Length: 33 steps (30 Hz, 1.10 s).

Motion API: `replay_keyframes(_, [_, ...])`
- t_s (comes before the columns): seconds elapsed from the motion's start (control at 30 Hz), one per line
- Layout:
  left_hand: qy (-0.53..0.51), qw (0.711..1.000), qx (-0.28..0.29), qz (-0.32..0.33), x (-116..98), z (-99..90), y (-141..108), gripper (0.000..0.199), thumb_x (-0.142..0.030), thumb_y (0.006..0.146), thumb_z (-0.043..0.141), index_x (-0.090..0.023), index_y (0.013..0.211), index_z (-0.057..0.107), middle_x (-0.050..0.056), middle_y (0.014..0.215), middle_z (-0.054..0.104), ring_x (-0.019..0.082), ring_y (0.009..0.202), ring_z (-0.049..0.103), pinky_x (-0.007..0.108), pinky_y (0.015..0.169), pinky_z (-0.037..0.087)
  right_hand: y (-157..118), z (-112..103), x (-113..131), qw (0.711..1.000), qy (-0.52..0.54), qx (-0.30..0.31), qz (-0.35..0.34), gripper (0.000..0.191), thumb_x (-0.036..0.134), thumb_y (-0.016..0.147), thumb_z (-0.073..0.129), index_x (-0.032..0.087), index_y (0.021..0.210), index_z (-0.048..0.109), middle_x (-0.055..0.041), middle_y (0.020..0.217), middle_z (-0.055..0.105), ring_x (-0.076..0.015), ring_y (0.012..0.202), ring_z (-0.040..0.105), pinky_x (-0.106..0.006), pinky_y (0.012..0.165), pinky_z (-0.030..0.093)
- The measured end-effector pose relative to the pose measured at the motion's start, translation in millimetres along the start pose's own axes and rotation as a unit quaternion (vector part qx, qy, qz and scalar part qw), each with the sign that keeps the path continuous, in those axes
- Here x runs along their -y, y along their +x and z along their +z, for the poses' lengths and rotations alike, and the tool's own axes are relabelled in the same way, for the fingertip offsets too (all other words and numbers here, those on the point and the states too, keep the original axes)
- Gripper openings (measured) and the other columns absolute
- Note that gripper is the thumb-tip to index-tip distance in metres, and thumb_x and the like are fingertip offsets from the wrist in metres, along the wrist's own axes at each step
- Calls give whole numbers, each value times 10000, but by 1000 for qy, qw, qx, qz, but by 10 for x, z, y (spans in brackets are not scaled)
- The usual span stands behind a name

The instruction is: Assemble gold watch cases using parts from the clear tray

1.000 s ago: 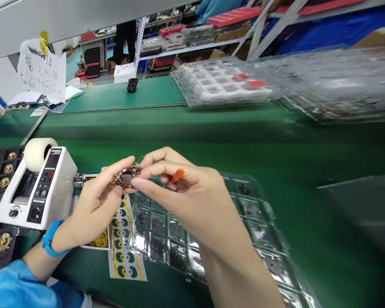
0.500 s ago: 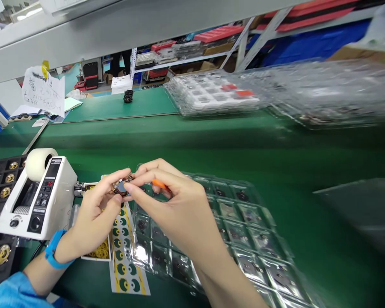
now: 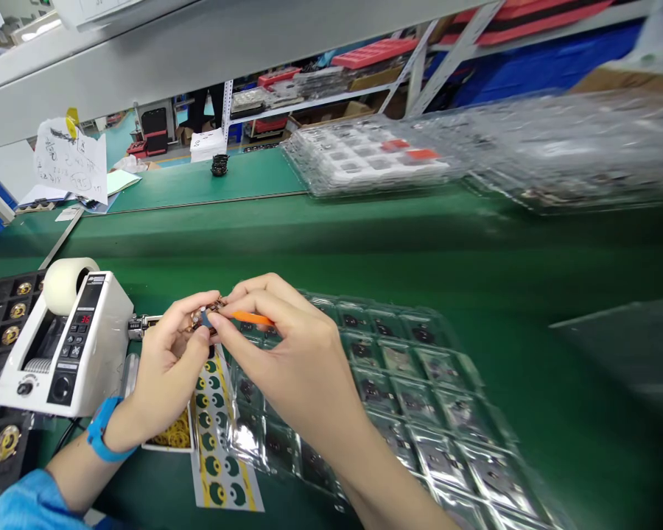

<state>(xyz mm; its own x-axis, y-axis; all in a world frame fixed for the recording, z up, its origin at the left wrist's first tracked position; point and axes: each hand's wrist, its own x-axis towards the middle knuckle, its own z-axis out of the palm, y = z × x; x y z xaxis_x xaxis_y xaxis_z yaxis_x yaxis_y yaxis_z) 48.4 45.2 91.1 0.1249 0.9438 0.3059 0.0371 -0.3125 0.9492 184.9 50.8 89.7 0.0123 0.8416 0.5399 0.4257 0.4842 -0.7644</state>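
I watch fine handwork: the left hand [image 3: 169,368] pinches the small part [image 3: 205,317] above the sticker sheet [image 3: 216,430]; the right hand [image 3: 292,342], clasping an orange tool [image 3: 253,318], touches it. Next calls for steadiness, I judge.

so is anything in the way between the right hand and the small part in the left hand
Nothing visible: the right hand, with an orange tool in its grip, reaches right up to the small part that the left hand pinches.
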Motion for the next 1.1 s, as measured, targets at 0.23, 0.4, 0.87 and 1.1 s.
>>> replay_keyframes(0.23, [-9,1000,7,-17,16,-11,-5,270,-153,901,539,-205,1129,673,58,1102,751,150,909,723,265,791,631,26,-42,-17,1000,-3,23,-6,142,132,850,594,194,722,605,-26,818,608,-158,720,600,-277,585,461])
replay_keyframes(0.4, [-23,1000,6,-17,5,-17,-13,271,-127,898,540,-207,1118,676,49,1104,753,134,911,725,235,789,627,36,-33,-1,1000,-3,21,-11,145,119,844,604,185,716,596,-16,809,589,-142,695,580,-266,565,432])
replay_keyframes(0.87, [-22,997,-62,-32,36,13,-31,193,-215,897,591,-180,1076,656,51,929,771,163,812,739,258,692,632,11,71,-8,999,-6,-27,22,117,190,810,650,212,792,536,-1,783,610,-143,644,554,-269,556,407])
replay_keyframes(1.1, [-49,997,-52,-18,54,25,-14,184,-213,908,582,-182,1087,611,45,949,758,152,832,732,268,746,623,85,97,-25,996,80,34,4,149,107,831,533,200,717,507,4,771,535,-116,637,490,-247,562,387])
